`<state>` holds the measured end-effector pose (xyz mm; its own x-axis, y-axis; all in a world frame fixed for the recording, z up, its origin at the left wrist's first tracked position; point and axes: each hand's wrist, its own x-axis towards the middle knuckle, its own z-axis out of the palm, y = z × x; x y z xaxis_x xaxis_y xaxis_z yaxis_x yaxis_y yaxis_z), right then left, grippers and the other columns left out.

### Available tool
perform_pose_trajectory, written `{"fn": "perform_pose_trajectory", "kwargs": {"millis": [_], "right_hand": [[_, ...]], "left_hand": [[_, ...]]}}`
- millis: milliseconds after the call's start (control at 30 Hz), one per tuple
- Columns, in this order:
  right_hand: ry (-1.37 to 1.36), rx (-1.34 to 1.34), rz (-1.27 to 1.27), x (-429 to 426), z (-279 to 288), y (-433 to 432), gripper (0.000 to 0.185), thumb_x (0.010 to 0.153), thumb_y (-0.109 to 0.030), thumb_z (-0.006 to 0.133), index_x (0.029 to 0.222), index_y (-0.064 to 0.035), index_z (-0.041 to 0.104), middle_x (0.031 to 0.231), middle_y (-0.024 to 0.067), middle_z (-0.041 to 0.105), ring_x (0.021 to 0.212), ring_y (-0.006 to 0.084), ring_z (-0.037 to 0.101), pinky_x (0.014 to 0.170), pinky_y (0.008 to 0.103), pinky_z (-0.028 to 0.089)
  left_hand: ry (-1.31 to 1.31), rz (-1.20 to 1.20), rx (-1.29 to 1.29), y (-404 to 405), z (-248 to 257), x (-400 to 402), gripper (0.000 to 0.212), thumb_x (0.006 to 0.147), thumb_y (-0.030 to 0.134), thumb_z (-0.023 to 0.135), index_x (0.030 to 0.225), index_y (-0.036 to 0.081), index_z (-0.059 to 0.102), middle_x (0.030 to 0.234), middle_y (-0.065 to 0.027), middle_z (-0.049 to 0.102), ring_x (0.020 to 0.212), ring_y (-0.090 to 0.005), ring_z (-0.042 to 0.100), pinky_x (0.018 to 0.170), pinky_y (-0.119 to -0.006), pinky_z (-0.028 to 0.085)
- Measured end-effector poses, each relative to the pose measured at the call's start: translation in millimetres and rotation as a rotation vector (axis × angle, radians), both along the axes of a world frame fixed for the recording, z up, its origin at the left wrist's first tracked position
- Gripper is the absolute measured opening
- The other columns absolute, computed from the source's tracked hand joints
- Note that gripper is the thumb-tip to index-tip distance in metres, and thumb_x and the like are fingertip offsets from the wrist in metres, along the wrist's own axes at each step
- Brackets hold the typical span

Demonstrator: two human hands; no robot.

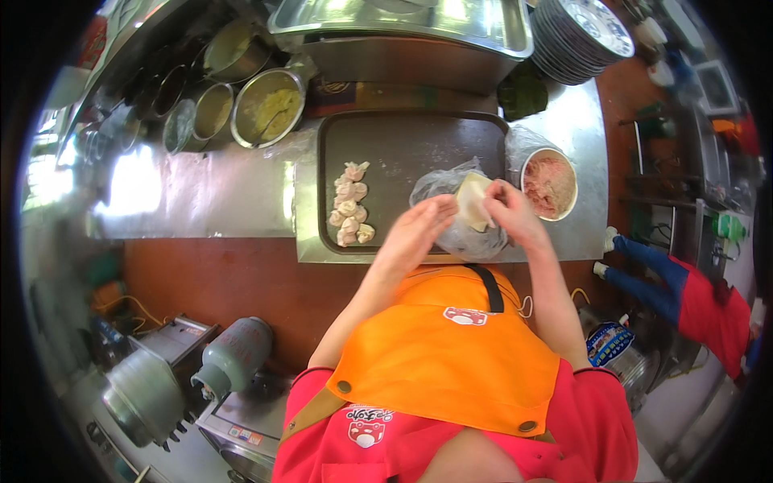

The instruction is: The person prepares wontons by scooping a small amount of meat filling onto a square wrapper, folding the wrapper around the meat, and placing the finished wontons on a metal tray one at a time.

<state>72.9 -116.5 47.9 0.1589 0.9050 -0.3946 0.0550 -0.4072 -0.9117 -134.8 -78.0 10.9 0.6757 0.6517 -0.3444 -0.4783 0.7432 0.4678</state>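
My right hand pinches the right edge of a thin dough wrapper above a clear plastic bag. My left hand is at the wrapper's left side, its fingers close together; whether they touch the wrapper or hold anything I cannot tell. The bag lies on the right part of a dark brown tray. Several folded dumplings stand in a cluster along the tray's left side. Just right of the tray, a white tub holds pink minced meat.
Metal bowls, one with yellow food, stand at the back left. A large steel pan is behind the tray, with stacked plates to its right. A gas cylinder stands at lower left. Another person is at far right.
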Motion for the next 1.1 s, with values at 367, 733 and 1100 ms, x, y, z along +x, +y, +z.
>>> {"fn": "perform_pose_trajectory", "kwargs": {"millis": [367, 733, 1100], "right_hand": [[0.227, 0.315, 0.024, 39.9, 74.8, -43.4, 0.033, 0.097, -0.03, 0.046, 0.091, -0.0042, 0.065, 0.089, 0.0066, 0.062, 0.076, 0.0148, 0.057, 0.067, 0.0278, 0.047], [-0.094, 0.171, -0.409, 141.7, 19.6, -131.7, 0.013, 0.086, -0.006, 0.063, 0.097, -0.0024, 0.067, 0.091, 0.0052, 0.062, 0.075, 0.009, 0.06, 0.067, 0.0218, 0.048], [-0.083, 0.205, -0.383, 126.9, -21.1, -126.1, 0.009, 0.087, -0.006, 0.062, 0.093, -0.0013, 0.068, 0.086, 0.0041, 0.063, 0.071, 0.0103, 0.062, 0.065, 0.0218, 0.05]], "left_hand": [[-0.248, -0.09, -0.159, -5.7, 16.0, 57.8, 0.06, 0.089, 0.036, 0.059, 0.135, 0.005, 0.038, 0.135, -0.0097, 0.046, 0.125, -0.0249, 0.045, 0.104, -0.042, 0.035], [0.004, -0.32, -0.286, -45.7, -13.1, 107.3, 0.041, 0.095, 0.015, 0.047, 0.13, -0.003, 0.039, 0.129, -0.0146, 0.05, 0.118, -0.0289, 0.05, 0.102, -0.044, 0.039], [0.015, -0.253, -0.379, -48.5, 5.0, 147.8, 0.038, 0.099, 0.016, 0.032, 0.133, -0.003, 0.034, 0.132, -0.0147, 0.046, 0.121, -0.0264, 0.047, 0.103, -0.04, 0.04]]}}
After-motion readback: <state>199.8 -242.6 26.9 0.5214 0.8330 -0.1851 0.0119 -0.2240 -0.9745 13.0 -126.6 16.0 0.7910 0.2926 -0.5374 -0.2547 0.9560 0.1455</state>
